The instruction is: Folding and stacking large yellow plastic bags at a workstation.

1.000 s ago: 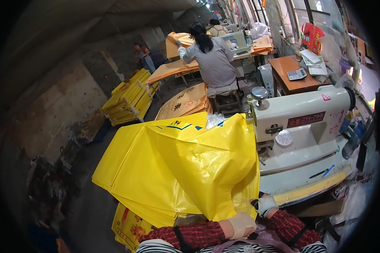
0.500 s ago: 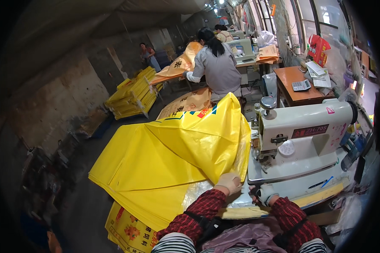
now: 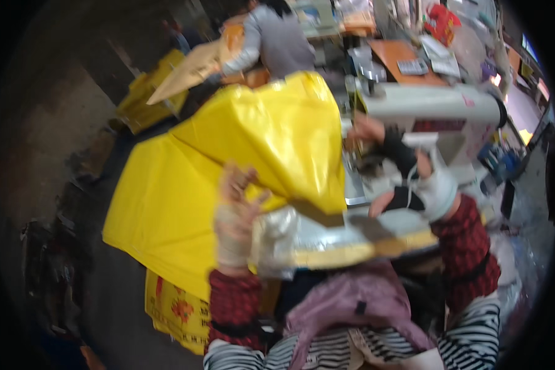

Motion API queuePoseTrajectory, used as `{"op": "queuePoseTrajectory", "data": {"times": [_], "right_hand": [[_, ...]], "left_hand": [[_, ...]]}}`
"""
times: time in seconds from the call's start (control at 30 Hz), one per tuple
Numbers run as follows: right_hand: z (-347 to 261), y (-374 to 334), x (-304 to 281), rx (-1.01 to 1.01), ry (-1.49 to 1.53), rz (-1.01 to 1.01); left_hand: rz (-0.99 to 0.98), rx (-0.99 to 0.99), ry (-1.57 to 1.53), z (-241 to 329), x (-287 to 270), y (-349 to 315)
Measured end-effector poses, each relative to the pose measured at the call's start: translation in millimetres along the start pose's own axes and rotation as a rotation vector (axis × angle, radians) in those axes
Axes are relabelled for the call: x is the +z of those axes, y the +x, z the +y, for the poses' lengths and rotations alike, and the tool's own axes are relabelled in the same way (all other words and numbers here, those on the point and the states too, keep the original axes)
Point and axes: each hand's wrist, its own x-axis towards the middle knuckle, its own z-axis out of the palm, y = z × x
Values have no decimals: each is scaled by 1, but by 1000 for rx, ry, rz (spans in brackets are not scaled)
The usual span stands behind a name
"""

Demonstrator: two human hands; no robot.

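left hand (image 3: 237, 206) fingers pinch the big yellow bag (image 3: 228, 160), inside hidden; right hand (image 3: 367, 132) by sewing machine (image 3: 431, 108), grip can't tell.

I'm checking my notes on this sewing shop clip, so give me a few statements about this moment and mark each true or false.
1. The big sheet draped over the table is yellow. True.
2. The left hand rests at the edge of the yellow sheet. True.
3. The right hand is down in the person's lap. False: it is raised beside the sewing machine, near its needle end.
4. The sewing machine is black. False: its body is white.
5. Another person in a grey top works at a table farther back. True.
6. The person's sleeves are plain blue. False: they are red and dark checked.
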Motion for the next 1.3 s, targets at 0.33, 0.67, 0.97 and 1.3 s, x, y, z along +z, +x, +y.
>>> {"op": "queuePoseTrajectory", "data": {"times": [0.33,0.67,0.97,1.3], "right_hand": [[-11,34,9,-1,-34,79],[180,30,68,414,-644,357],[257,94,90,540,-443,651],[269,79,114,933,487,736]], "left_hand": [[272,-279,-428,-74,-87,-8],[666,-430,-165,-94,-115,-52],[683,-428,-156,-111,-147,-80],[621,-464,-33,-118,-158,-80]]}}
